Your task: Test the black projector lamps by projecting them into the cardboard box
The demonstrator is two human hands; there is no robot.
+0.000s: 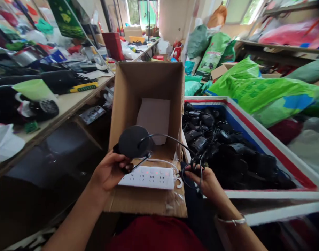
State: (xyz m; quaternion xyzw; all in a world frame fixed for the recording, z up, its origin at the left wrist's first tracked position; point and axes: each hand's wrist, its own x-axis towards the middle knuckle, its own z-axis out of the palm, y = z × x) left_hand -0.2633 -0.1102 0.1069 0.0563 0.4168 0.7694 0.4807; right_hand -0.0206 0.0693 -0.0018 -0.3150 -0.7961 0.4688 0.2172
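Closest to my camera, at six o'clock, is the dark red cloth (154, 233) of the wearer's clothing. The biggest thing I see is the cluttered tabletop (68, 101), running from nine toward twelve o'clock, with a pale green cup (35, 89) on its near part. At three o'clock stands a large bin (269, 139) with red, white and blue sides, holding a heap of black devices (238, 153) and cords. A bright green bag (274, 87) lies beyond it, toward two o'clock.

In the middle of my view the cardboard box (149, 75) stands open toward me, a pale sheet (154, 115) inside. On its near flap, just below centre, lies a white power strip (149, 183) with small red lights showing; a white cord (164, 162) curves behind it.

My left hand (109, 169), at seven o'clock, is closed on the lower left edge of a round black device (135, 141), which I have up in front of the box opening, above the strip. A black cable (170, 136) arches from the device to my right hand (203, 177), at five o'clock, whose fingers grip its looped bundle. A thin silvery bangle (236, 221) circles the right wrist.
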